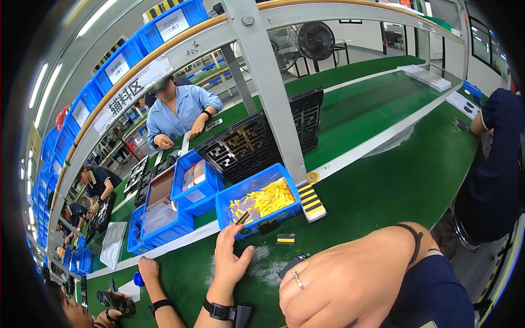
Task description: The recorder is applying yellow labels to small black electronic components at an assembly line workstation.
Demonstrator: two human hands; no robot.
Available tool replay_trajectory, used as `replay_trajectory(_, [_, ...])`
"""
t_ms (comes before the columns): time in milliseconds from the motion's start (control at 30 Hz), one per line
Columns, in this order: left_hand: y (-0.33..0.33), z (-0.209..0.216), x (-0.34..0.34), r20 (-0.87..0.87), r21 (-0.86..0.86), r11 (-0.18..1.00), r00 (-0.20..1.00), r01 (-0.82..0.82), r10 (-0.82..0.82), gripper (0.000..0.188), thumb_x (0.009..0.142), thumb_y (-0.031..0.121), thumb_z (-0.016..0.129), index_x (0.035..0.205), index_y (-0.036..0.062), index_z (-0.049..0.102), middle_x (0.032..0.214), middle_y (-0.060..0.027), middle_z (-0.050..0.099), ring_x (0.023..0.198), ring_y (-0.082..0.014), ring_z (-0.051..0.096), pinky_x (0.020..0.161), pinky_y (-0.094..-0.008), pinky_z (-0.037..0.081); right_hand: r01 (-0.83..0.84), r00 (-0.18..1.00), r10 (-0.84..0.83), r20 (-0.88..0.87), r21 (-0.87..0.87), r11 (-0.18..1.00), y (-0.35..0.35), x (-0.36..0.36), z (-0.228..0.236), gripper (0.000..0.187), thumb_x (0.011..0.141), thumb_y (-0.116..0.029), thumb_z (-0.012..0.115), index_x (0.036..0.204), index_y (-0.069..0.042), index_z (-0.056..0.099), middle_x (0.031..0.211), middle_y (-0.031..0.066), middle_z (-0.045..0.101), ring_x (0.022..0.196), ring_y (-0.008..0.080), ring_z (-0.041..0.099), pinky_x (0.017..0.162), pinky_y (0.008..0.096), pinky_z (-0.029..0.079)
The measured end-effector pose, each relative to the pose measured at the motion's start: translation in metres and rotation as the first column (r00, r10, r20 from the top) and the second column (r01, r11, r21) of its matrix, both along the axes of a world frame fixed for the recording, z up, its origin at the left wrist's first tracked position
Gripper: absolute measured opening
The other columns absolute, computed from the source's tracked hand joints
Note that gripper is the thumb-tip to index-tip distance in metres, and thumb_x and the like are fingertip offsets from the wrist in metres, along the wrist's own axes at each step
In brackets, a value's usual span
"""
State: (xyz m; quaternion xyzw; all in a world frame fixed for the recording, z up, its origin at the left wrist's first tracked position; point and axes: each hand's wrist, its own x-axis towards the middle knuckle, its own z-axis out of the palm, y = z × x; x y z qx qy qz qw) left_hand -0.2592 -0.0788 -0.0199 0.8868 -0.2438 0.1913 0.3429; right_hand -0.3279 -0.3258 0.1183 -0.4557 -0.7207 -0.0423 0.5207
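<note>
My left hand [232,259], with a black watch at its wrist, reaches to the near edge of a blue bin [229,201]. Its fingertips close on a small black-and-yellow strip [243,218]. Loose yellow pieces [273,198] fill much of that bin. Close to the camera, my right hand [350,276] wears a ring and a dark bracelet; its fingers are curled, their tips hidden. A dark piece [291,266] shows at its left side, partly covered. Between the hands and the bin, another black-and-yellow strip [285,238] lies flat on the green table [383,202].
A yellow-and-black striped block [311,202] lies beside the bin, near a grey metal post [273,82]. Black slotted trays [240,147] stand behind. More blue bins [164,221] are leftward. A co-worker's hand [149,269] rests on the left; another person [492,158] sits at right.
</note>
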Motion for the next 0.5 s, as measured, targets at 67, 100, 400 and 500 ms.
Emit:
replay_trajectory(67, [-0.0007, 0.0008, 0.0003, -0.010, 0.011, 1.000, 1.000, -0.005, 0.005, 0.053, 0.066, 0.007, 0.069, 0.116, 0.0043, 0.053, 0.120, -0.0186, 0.050, 0.113, -0.0342, 0.048, 0.095, -0.0387, 0.039, 0.022, 1.000, -0.022, -0.009, 0.032, 0.999, -0.0008, 0.0003, 0.0007, 0.042, 0.078, -0.041, 0.067, 0.085, 0.000, 0.061, 0.074, 0.0101, 0.057, 0.070, 0.0302, 0.054, 0.061, 0.0366, 0.043])
replay_trajectory(100, [-0.0017, 0.0014, 0.0001, -0.008, 0.011, 1.000, 1.000, -0.013, 0.013, 0.053, 0.066, 0.007, 0.069, 0.116, 0.0043, 0.053, 0.120, -0.0186, 0.050, 0.113, -0.0342, 0.048, 0.095, -0.0387, 0.039, 0.015, 1.000, -0.014, -0.008, 0.032, 0.999, -0.0013, 0.0006, 0.0014, 0.042, 0.078, -0.041, 0.067, 0.085, 0.000, 0.061, 0.074, 0.0101, 0.057, 0.070, 0.0302, 0.054, 0.061, 0.0366, 0.043])
replay_trajectory(400, [0.0028, -0.0020, -0.0010, -0.028, -0.018, 1.000, 1.000, -0.008, 0.008, 0.052, 0.067, 0.010, 0.070, 0.116, 0.0047, 0.054, 0.121, -0.0190, 0.049, 0.114, -0.0346, 0.047, 0.096, -0.0389, 0.039, -0.016, 1.000, 0.016, -0.016, -0.042, 0.999, 0.0012, 0.0001, 0.0071, 0.046, 0.074, -0.043, 0.069, 0.086, 0.001, 0.061, 0.078, 0.0113, 0.057, 0.068, 0.0301, 0.055, 0.060, 0.0364, 0.044])
replay_trajectory(500, [0.0043, -0.0033, 0.0002, -0.022, -0.002, 1.000, 1.000, -0.011, 0.011, 0.054, 0.068, 0.010, 0.069, 0.118, 0.0053, 0.052, 0.122, -0.0193, 0.048, 0.115, -0.0349, 0.046, 0.097, -0.0397, 0.038, -0.038, 0.999, 0.037, -0.025, -0.060, 0.997, 0.0043, 0.0013, 0.0085, 0.046, 0.075, -0.042, 0.069, 0.087, 0.002, 0.061, 0.077, 0.0117, 0.056, 0.067, 0.0298, 0.055, 0.058, 0.0355, 0.044])
